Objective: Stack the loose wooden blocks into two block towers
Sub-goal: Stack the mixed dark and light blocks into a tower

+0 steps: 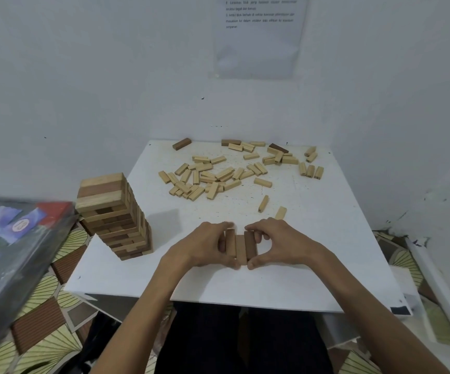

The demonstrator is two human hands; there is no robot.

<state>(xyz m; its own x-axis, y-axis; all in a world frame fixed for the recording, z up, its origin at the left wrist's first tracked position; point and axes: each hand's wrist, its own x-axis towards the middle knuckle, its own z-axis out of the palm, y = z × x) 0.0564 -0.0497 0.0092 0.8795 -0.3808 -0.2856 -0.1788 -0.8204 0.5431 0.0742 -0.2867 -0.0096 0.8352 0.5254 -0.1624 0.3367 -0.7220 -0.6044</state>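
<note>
- White square table top [326, 238]: carries all the blocks. Clock directions below are read from its centre, with 6 o'clock at the person's edge.
- Row of three rectangular wooden blocks [241, 247]: lies flat on the table just toward 6 o'clock. The blocks lie side by side with long faces touching, their long axis running 12 to 6. The block on the 3 o'clock side is dark brown and the other two are lighter.
- Left hand [205, 244]: on the 9 o'clock side of the row. The fingers curl against the row's outer block and the thumb tip sits at its near end.
- Right hand [280, 244]: on the 3 o'clock side of the row. The fingers curl over the dark block and the thumb tip sits at the near end. The row is clamped between both hands.
- Tall tower of stacked wooden blocks [116, 214]: stands upright at 9 o'clock near the table edge, well apart from the hands.
- Loose pale wooden blocks [213, 176]: scattered from 11 to 1 o'clock, some overlapping.
- Two single pale blocks [263, 203]: lie near the right hand, at its 12 o'clock.
- Printed paper sheet [258, 36]: fixed to the wall at 12 o'clock.
- Dark glossy box [10, 238]: at 9 o'clock, off the table.
</note>
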